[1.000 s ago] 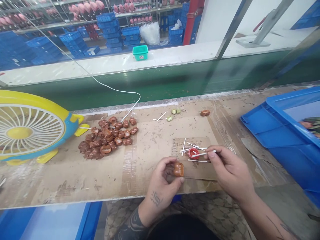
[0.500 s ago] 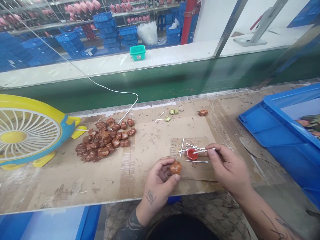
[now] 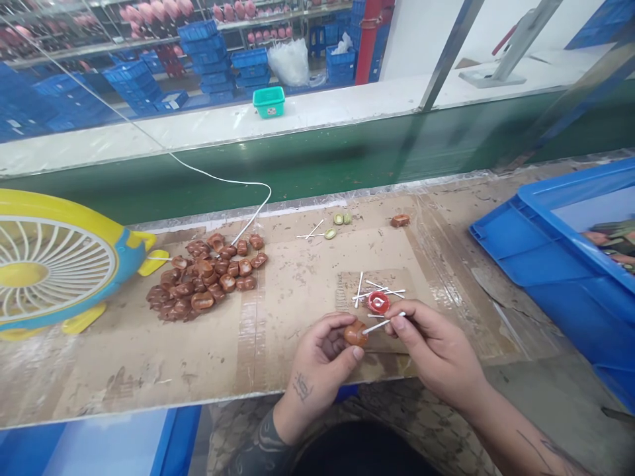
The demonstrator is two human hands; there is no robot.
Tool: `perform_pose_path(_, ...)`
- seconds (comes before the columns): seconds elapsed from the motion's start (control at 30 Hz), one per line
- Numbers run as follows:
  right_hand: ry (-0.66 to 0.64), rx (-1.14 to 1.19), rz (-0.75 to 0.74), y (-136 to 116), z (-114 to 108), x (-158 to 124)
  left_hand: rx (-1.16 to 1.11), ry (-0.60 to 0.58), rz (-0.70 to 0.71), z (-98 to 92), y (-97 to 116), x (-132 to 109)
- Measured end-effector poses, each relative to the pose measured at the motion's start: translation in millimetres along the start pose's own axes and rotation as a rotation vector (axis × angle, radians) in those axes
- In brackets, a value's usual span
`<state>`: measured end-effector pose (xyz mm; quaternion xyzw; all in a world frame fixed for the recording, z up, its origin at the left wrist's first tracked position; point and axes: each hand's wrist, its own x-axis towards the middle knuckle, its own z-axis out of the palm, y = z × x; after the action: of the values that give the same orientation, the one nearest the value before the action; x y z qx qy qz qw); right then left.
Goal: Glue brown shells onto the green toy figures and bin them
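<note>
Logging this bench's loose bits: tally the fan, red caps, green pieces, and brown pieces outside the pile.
Yellow fan: 1
Red cap: 1
Green pieces: 3
Brown pieces outside the pile: 2
Total: 7

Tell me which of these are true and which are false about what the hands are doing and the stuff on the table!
1. The left hand pinches a small brown piece. True.
2. The right hand holds a pair of scissors. False: it holds a thin white swab whose tip is at the brown piece.
3. The pile of brown pieces lies beside the yellow fan. True.
4. The small red cap sits inside the blue crate. False: it sits on the cardboard, among loose swabs, just beyond the hands.
</note>
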<state>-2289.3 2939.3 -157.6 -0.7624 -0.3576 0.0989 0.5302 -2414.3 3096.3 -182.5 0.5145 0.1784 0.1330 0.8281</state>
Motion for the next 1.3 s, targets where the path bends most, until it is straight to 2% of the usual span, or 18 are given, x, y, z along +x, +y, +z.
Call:
perform_pose_path(0.17, -0.001, -0.007, -0.048, -1.2, -2.7, -1.5, 0.057, 0.016, -0.060, 0.3, 3.7, 0.5)
perform_pose_path(0.27, 0.081, -0.012, 0.005, 5.3, -7.0, -1.1, 0.032, 0.061, -0.051, -2.8, 0.4, 2.2)
perform_pose_path(0.37, 0.167, -0.145, 0.057, 18.2, -12.2, 4.7, 0.034, 0.138, -0.049, -7.9, -3.8, 3.2)
perform_pose_path(0.57, 0.088, -0.371, -0.012, 30.3, -13.2, 17.8, 0.050, 0.214, -0.120, -11.8, -2.0, 2.4)
perform_pose_path(0.7, 0.091, -0.394, -0.055, 27.8, -11.6, 18.3, -0.032, 0.166, -0.122, -10.9, 2.5, -0.1)
perform_pose_path(0.83, 0.170, -0.352, -0.058, 25.3, -15.6, 14.5, -0.026, 0.027, -0.059, -11.6, 3.4, -2.4)
perform_pose_path(0.93, 0.234, -0.265, -0.016, 19.4, -18.1, 9.8, -0.010, -0.026, 0.007, -10.9, 1.8, -2.4)
perform_pose_path(1.0, 0.247, -0.141, 0.029, 11.5, -17.4, 6.1, 0.012, -0.029, -0.010, -9.4, 1.3, -2.2)
perform_pose_path(1.13, 0.110, 0.085, 0.045, -7.8, -10.5, -0.6, 0.028, -0.054, -0.081, -5.0, 3.0, -2.1)
perform_pose_path(1.2, 0.026, 0.086, 0.025, -13.0, -6.1, -2.9, 0.028, -0.057, -0.048, -2.8, 4.1, -2.3)
perform_pose_path(1.3, -0.031, 0.053, 0.022, -12.1, -1.0, -4.7, 0.035, -0.057, -0.018, -0.5, 4.2, -2.8)
